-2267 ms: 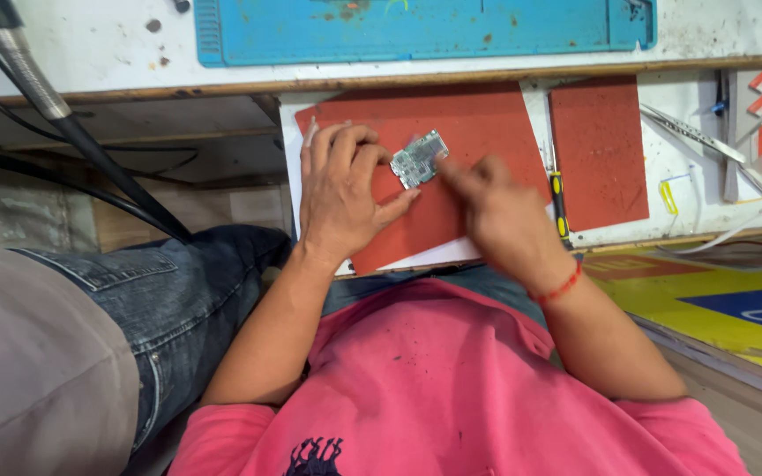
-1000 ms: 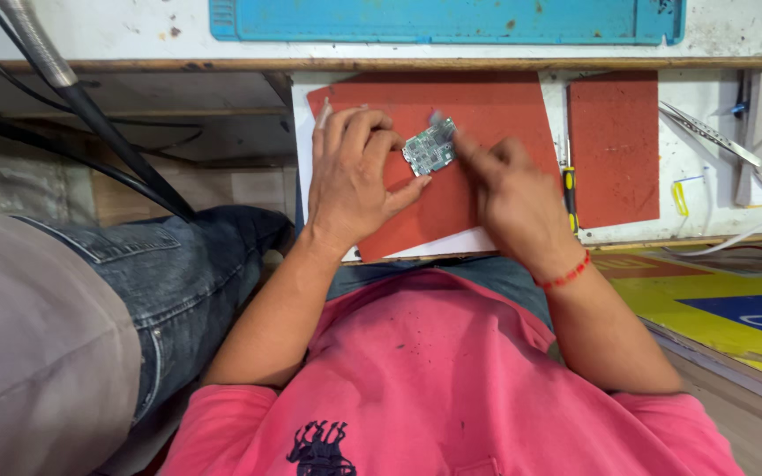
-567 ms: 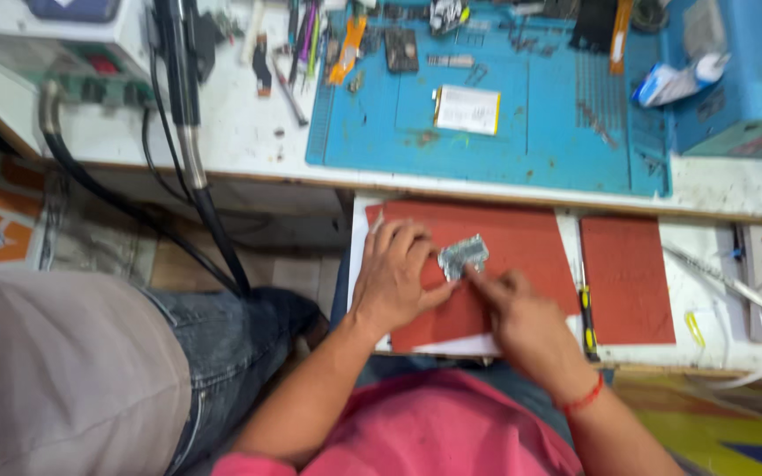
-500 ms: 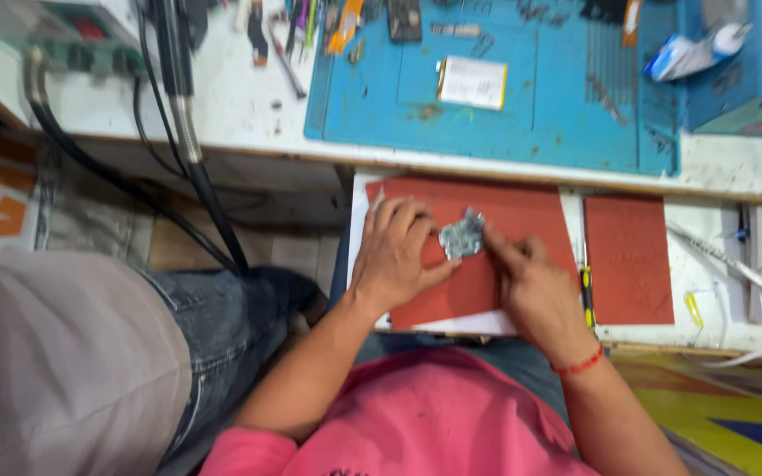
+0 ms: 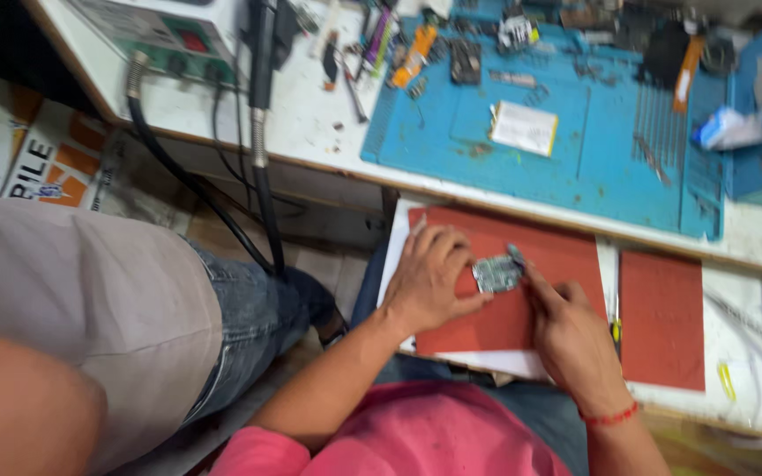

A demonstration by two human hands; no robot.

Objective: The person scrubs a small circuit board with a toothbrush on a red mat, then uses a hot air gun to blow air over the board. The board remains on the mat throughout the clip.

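Note:
A small grey-green circuit board (image 5: 497, 273) lies on a red mat (image 5: 496, 330) at the near edge of the bench. My left hand (image 5: 429, 280) rests on the mat with its fingers and thumb closed on the board's left side. From the right, my right hand (image 5: 571, 339), a red thread around its wrist, has its fingertips pinched on the board's right edge. Blur hides whether a small tool is in those fingers.
A second red mat (image 5: 663, 317) lies to the right. Beyond is a blue work mat (image 5: 566, 141) with small parts, tools and a white card (image 5: 523, 129). A white station box (image 5: 165, 31) with black hoses (image 5: 259, 167) stands far left. Another person's jeans leg (image 5: 244, 322) is close on my left.
The view has swung upward, so the blue mat and the station box have come into sight. Both hands have stayed on the circuit board over the red mat.

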